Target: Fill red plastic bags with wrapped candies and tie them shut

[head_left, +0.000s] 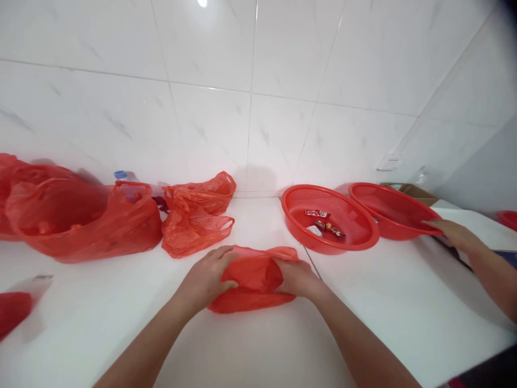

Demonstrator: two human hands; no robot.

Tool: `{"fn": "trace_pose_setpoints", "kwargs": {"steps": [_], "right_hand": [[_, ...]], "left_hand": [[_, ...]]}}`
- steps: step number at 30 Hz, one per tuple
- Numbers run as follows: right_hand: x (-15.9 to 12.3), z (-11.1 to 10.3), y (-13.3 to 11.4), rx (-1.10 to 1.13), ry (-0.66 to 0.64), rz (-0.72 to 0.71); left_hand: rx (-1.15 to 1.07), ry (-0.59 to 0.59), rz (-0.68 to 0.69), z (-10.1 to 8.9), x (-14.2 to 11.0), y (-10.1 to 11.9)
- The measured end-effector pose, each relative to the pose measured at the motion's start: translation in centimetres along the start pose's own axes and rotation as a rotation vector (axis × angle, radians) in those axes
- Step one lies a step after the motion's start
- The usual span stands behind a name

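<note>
A thin red plastic bag [254, 269] lies on the white table right in front of me, its mouth spread open towards me. At its left side my left hand [208, 277] holds the edge, thumb at the opening and fingers along the outside. My right hand [299, 278] grips the opposite side, with some fingertips hidden in the bag's opening. Beyond my right hand stands a red plastic basket [291, 218] with several small wrapped items [317, 214] at its bottom. Further left lies a crumpled red plastic bag [194, 229].
Another person's hand [454, 234] touches the rim of a second red basket [391, 210], tilted at the right. A large filled red bag [89, 237] sits at the left, with a blue-capped bottle [121, 175] behind. A cardboard box [416, 192] stands near the tiled wall [210, 129].
</note>
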State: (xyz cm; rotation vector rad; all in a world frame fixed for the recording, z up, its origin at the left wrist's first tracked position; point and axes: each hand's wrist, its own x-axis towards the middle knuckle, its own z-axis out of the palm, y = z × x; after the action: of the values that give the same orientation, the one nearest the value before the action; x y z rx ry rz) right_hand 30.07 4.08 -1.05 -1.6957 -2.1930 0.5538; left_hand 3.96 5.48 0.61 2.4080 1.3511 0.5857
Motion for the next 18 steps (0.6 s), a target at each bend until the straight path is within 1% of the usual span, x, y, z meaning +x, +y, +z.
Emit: {"fn": "trace_pose_setpoints", "kwargs": {"steps": [3, 5, 6, 7, 8, 9, 10, 11, 12, 13, 14, 15, 16, 18], "right_hand": [[0.4, -0.1, 0.9, 0.076, -0.109, -0.037], [0.6, 0.0, 1.8, 0.245, -0.169, -0.024], [0.5, 0.0, 2.1, 0.375, -0.156, 0.002], [0.4, 0.0, 2.4, 0.505, -0.091, 0.037], [0.3, -0.1, 2.6, 0.608, 0.035, 0.071], [0.1, -0.4, 2.6, 0.649, 0.206, 0.091], [-0.1, -0.8, 2.6, 0.606, 0.397, 0.09], [-0.2, -1.4, 2.7, 0.497, 0.574, 0.064], [-0.4, -2.1, 2.8, 0.35, 0.716, 0.024], [-0.6, -2.9, 3.1, 0.186, 0.814, -0.012], [-0.8, -3.7, 3.5, 0.026, 0.868, -0.032], [-1.0, -4.4, 4.1, -0.112, 0.878, -0.035], [-1.2, -4.9, 4.9, -0.219, 0.857, -0.024], [-2.0, -5.2, 6.5, -0.341, 0.755, 0.009]], "left_hand": [[0.089, -0.013, -0.013, 1.6, 0.9, -2.2], [0.08, -0.009, -0.022, 2.7, 1.1, -3.9], [0.07, 0.001, -0.028, 3.1, 1.1, -4.6], [0.064, 0.011, -0.037, 3.3, 1.1, -5.2], [0.064, 0.02, -0.048, 3.5, 1.0, -5.7], [0.068, 0.029, -0.057, 3.6, 0.9, -6.0], [0.076, 0.046, -0.061, 3.5, 0.7, -6.1], [0.086, 0.072, -0.06, 3.5, 0.6, -6.2], [0.097, 0.118, -0.053, 3.4, 0.4, -6.2], [0.112, 0.181, -0.04, 3.3, 0.2, -6.1], [0.131, 0.257, -0.026, 3.2, 0.0, -6.0], [0.15, 0.349, -0.016, 3.2, -0.2, -6.0], [0.165, 0.441, -0.012, 3.2, -0.4, -6.0], [0.173, 0.582, -0.024, 3.4, -1.1, -6.1]]}}
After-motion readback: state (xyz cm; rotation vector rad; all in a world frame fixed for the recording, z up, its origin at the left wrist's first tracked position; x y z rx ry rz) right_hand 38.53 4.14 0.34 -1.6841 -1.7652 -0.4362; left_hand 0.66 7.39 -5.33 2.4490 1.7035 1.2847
